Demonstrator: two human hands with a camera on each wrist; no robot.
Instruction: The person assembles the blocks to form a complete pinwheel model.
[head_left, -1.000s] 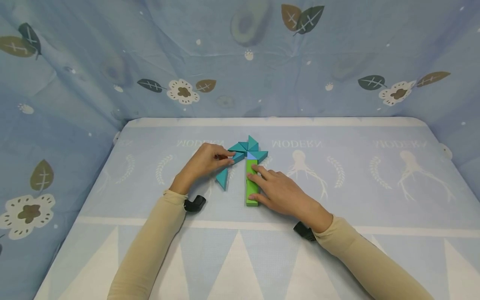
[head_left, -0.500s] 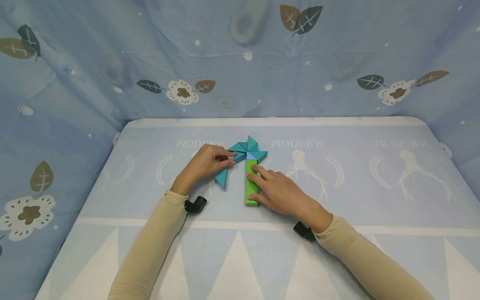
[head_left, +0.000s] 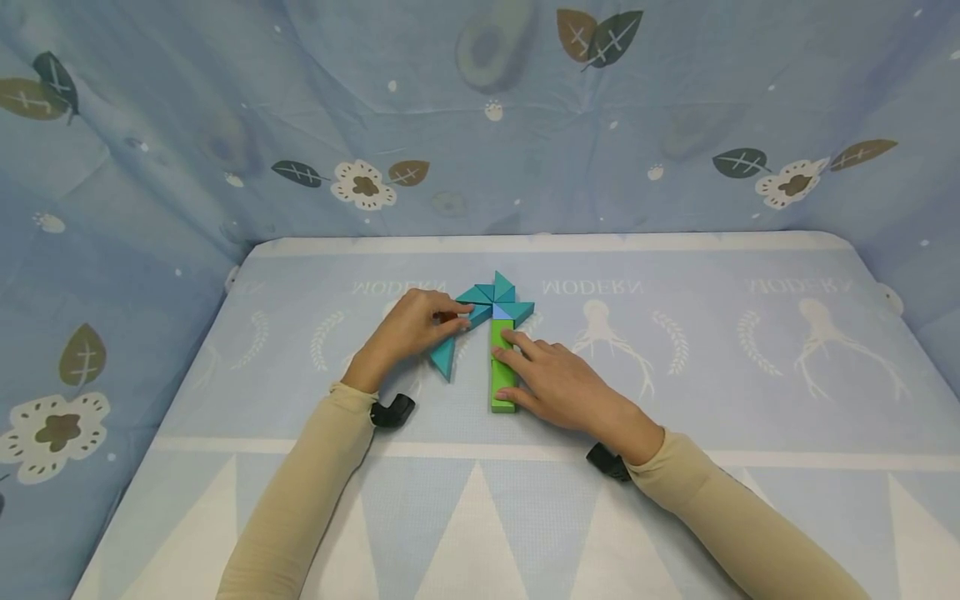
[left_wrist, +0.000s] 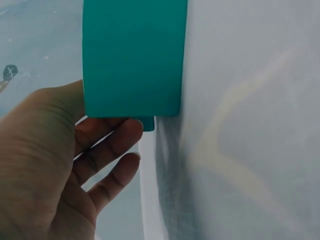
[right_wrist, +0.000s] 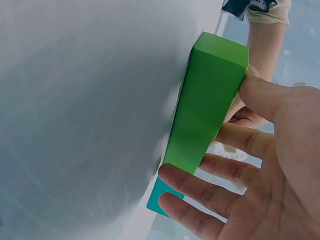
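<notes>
In the head view, my left hand pinches a teal triangular block between thumb and fingertips. It sits at the left side of a pinwheel of several teal triangular blocks. A small lilac triangle lies at the centre. Below it, green rectangular blocks stand end to end as a straight stem. My right hand rests its loosely extended fingers and thumb along these green blocks, as the right wrist view also shows. A separate teal triangle lies beneath my left hand, looming large in the left wrist view.
A pale blue and white patterned cloth covers the table. Blue printed fabric hangs behind and at the sides. Black wrist devices stick out beneath both wrists, close to the tabletop.
</notes>
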